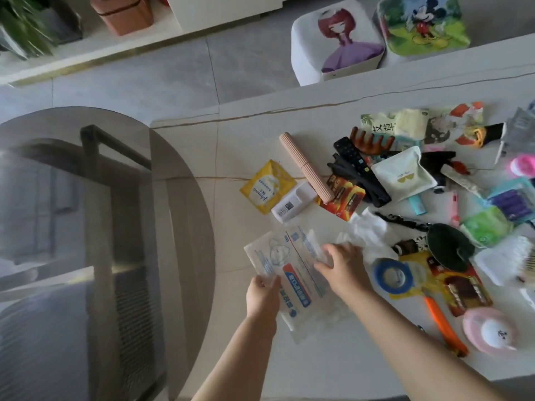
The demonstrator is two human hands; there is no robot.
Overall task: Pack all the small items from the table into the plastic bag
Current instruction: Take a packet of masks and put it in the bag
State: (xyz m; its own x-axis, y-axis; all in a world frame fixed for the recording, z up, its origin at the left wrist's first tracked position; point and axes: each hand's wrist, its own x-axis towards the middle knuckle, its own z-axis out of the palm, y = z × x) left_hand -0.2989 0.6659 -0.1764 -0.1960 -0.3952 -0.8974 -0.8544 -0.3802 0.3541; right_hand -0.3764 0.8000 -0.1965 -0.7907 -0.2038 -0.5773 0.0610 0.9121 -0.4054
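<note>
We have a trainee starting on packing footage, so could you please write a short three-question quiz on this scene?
1. True or false: both hands grip the plastic bag.
2. Which lies nearest the left hand? A) tape roll B) yellow sachet C) orange cutter
3. What colour is the tape roll?

Key: 1 true, the right hand too; 2 B; 3 blue.
</note>
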